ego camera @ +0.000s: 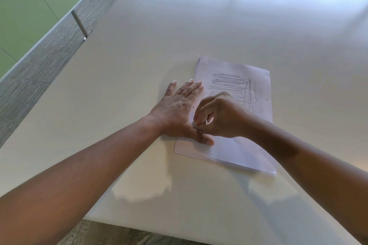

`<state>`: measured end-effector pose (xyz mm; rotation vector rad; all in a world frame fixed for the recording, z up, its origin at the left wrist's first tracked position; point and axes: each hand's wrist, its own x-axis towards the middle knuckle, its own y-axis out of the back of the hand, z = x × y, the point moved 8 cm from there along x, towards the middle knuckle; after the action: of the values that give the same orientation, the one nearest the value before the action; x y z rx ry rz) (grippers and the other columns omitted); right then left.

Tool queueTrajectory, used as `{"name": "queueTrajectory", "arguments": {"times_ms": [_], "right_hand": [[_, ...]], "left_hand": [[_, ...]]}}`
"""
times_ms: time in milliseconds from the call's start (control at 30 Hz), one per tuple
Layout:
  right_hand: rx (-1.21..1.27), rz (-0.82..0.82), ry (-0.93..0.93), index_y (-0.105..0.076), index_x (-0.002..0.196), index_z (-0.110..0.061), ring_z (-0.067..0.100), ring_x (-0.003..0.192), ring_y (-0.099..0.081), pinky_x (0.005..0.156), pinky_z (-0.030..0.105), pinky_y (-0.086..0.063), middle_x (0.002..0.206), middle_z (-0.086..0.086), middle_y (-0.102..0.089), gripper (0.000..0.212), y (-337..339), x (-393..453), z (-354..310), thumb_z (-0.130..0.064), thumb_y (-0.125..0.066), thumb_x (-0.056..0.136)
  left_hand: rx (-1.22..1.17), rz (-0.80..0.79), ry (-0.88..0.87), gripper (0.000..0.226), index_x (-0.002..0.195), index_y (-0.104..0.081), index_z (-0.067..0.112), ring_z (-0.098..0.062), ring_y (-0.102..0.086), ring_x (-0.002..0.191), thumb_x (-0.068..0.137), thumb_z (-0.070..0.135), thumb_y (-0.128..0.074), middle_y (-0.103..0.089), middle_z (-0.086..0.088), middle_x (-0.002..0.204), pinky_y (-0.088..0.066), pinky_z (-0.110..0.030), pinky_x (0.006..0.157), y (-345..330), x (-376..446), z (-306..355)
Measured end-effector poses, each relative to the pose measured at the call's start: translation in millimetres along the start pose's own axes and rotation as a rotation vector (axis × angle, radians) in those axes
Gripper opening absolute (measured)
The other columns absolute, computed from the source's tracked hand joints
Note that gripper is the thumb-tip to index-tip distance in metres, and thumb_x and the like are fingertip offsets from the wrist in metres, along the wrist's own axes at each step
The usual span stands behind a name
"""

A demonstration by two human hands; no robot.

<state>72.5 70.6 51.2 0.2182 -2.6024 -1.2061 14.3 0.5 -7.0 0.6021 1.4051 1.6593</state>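
Head view, metal leg upper left, left hand flat on paper stack, right hand pinching eraser, stack lengthwise bottom-to-top.

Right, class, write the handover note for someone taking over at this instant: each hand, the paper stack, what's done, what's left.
Left hand: flat, pressing the paper stack at its left edge, thumb on the top sheet.
Right hand: pinching a small white piece, probably an eraser, beside the left thumb.
The stack lies on the white table; pencil scribbles cover the sheet's upper part.
Done: stack steadied. Left: probably rubbing out the scribbles, all plainly visible.
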Motion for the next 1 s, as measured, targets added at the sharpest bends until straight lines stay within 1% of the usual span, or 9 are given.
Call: {"name": "queueTrajectory", "arguments": {"times_ms": [133, 300, 467, 567, 633, 733, 800, 900, 1000], "right_hand": [[0.001, 0.099, 0.03, -0.077, 0.068, -0.013, 0.01, 0.06, -0.066, 0.059, 0.033, -0.057, 0.075, -0.002, -0.073, 0.008, 4.0, 3.1, 1.8, -0.007, -0.081, 0.071], [0.024, -0.014, 0.073, -0.078, 0.07, -0.013, 0.011, 0.063, -0.068, 0.061, 0.032, -0.057, 0.077, -0.002, -0.073, 0.006, 0.3, -0.6, 1.3, -0.01, -0.083, 0.072], [0.01, 0.055, 0.112, -0.078, 0.07, -0.012, 0.011, 0.063, -0.067, 0.061, 0.031, -0.057, 0.079, -0.001, -0.074, 0.01, 3.7, 3.9, 0.2, -0.004, -0.083, 0.072], [0.02, -0.006, 0.131, -0.078, 0.071, -0.011, 0.012, 0.064, -0.068, 0.063, 0.027, -0.056, 0.079, 0.0, -0.074, 0.008, 1.6, -0.9, -2.4, -0.008, -0.084, 0.074], [0.01, -0.027, 0.14, -0.078, 0.071, -0.01, 0.012, 0.064, -0.069, 0.063, 0.028, -0.056, 0.078, 0.001, -0.073, 0.007, 2.2, -0.7, -1.6, -0.009, -0.084, 0.075], [-0.015, 0.04, 0.151, -0.077, 0.07, -0.01, 0.012, 0.063, -0.067, 0.061, 0.03, -0.056, 0.078, 0.001, -0.073, 0.008, 5.4, 4.0, -1.8, -0.005, -0.082, 0.073], [-0.025, 0.048, 0.152, -0.077, 0.071, -0.011, 0.011, 0.064, -0.066, 0.061, 0.027, -0.056, 0.08, 0.0, -0.073, 0.008, 3.9, 3.3, -2.8, -0.005, -0.082, 0.074], [-0.013, -0.017, 0.157, -0.078, 0.073, -0.011, 0.01, 0.064, -0.067, 0.063, 0.016, -0.052, 0.08, -0.001, -0.073, 0.006, -0.1, -2.4, -3.8, -0.008, -0.084, 0.074], [-0.016, 0.016, 0.158, -0.078, 0.072, -0.01, 0.012, 0.062, -0.067, 0.062, 0.02, -0.053, 0.078, 0.001, -0.073, 0.007, 2.8, 0.0, -1.8, -0.006, -0.084, 0.072]], "left_hand": [[0.025, -0.006, -0.003, 0.157, 0.164, 0.006, 0.016, -0.008, 0.022, 0.155, 0.049, 0.106, -0.048, 0.012, 0.006, 0.172, 0.014, -0.051, 0.125, 1.9, -1.3, 2.2], [0.011, -0.008, 0.005, 0.158, 0.164, 0.006, 0.016, -0.006, 0.022, 0.155, 0.047, 0.106, -0.049, 0.013, 0.007, 0.172, 0.015, -0.049, 0.125, 0.9, -0.8, 0.2], [0.017, -0.008, 0.001, 0.157, 0.165, 0.005, 0.016, -0.007, 0.02, 0.155, 0.046, 0.106, -0.047, 0.011, 0.006, 0.173, 0.015, -0.05, 0.125, 3.1, -1.2, 3.0], [0.017, -0.006, 0.0, 0.158, 0.165, 0.006, 0.015, -0.007, 0.021, 0.155, 0.047, 0.107, -0.046, 0.012, 0.006, 0.173, 0.014, -0.05, 0.125, 2.6, -1.4, 1.7], [0.017, -0.008, 0.003, 0.158, 0.164, 0.006, 0.015, -0.007, 0.021, 0.155, 0.047, 0.107, -0.046, 0.012, 0.006, 0.172, 0.015, -0.05, 0.125, 1.8, -1.0, 0.5], [0.027, -0.004, -0.001, 0.156, 0.165, 0.006, 0.016, -0.008, 0.021, 0.155, 0.048, 0.106, -0.048, 0.011, 0.006, 0.173, 0.015, -0.05, 0.125, 3.2, -1.0, 2.8], [0.023, -0.003, 0.002, 0.156, 0.165, 0.005, 0.016, -0.008, 0.021, 0.155, 0.048, 0.105, -0.048, 0.011, 0.006, 0.173, 0.014, -0.05, 0.125, 3.5, -1.3, 3.6], [0.019, -0.006, -0.001, 0.157, 0.165, 0.006, 0.016, -0.008, 0.021, 0.155, 0.047, 0.107, -0.046, 0.011, 0.006, 0.173, 0.013, -0.051, 0.125, 1.7, -1.3, 2.1], [0.017, -0.003, -0.002, 0.157, 0.165, 0.005, 0.016, -0.008, 0.02, 0.156, 0.047, 0.107, -0.045, 0.01, 0.005, 0.173, 0.012, -0.052, 0.126, 1.8, -0.8, 1.1]]}}
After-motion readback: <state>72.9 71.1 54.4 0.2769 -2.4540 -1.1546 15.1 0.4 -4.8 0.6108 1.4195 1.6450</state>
